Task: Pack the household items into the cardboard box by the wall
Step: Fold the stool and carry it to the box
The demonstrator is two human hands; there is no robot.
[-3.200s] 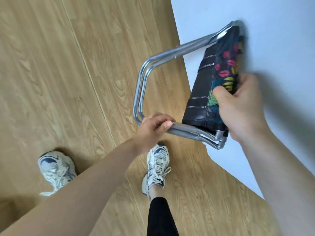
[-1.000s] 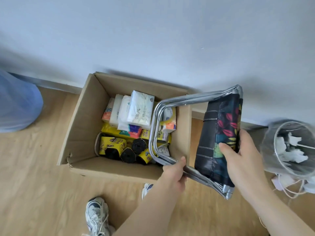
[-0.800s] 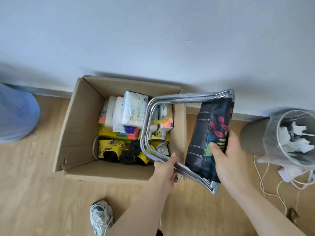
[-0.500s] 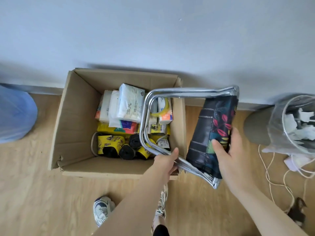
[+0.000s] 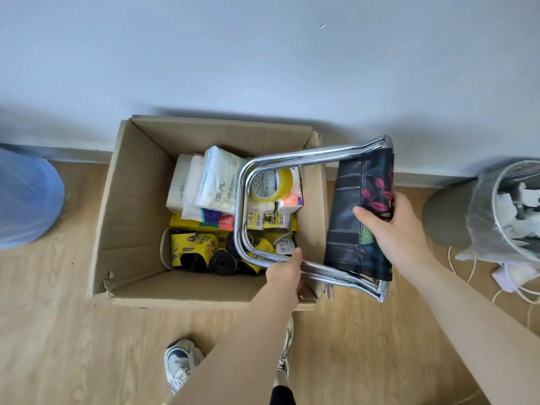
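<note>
An open cardboard box [image 5: 131, 200] stands against the wall, holding tissue packs [image 5: 216, 182], a tape roll [image 5: 280, 182] and yellow-labelled black bag rolls [image 5: 198, 249]. I hold a folded stool [image 5: 298, 154] with chrome tube legs and a dark flowered fabric seat above the box's right side. My left hand [image 5: 285, 273] grips the near chrome tube over the box's front right corner. My right hand [image 5: 391, 229] clasps the fabric seat, which hangs outside the box's right wall. The chrome loop hovers over the box's contents.
A blue bag-like shape [image 5: 26, 200] sits on the wood floor at left. At right stand a lined bin with paper scraps [image 5: 508, 209], a grey round base [image 5: 444, 217] and loose white cords [image 5: 467, 267]. My shoes [image 5: 181, 363] are in front of the box.
I turned from bare floor to the box and carried the stool over it. In the last second the stool has shifted left, its chrome loop further over the box.
</note>
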